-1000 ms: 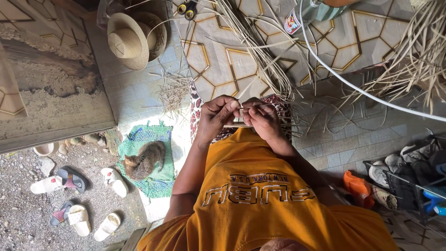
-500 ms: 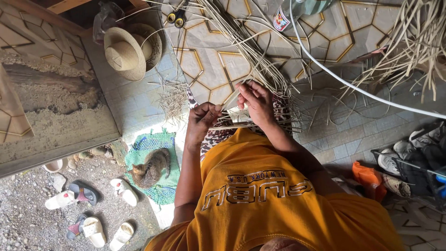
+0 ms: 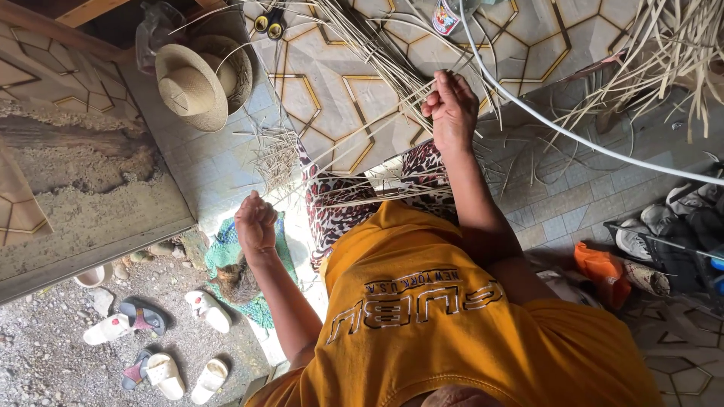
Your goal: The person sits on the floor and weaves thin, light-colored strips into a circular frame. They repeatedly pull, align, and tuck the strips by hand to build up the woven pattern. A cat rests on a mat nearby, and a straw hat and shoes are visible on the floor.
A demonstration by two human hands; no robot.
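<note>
Orange shirt [image 3: 452, 301], leopard-print trousers [image 3: 339, 211], tan straw hat [image 3: 192, 87].

Lighting: bright, diffuse daylight; image sharp.
Sun falls strongest on the pale tiled floor [image 3: 226, 162] and grey gravel ground [image 3: 45, 362]; shadows are soft. Wide-angle bending shows at frame edges. Thin straw strands [image 3: 377, 53] blur slightly.
</note>
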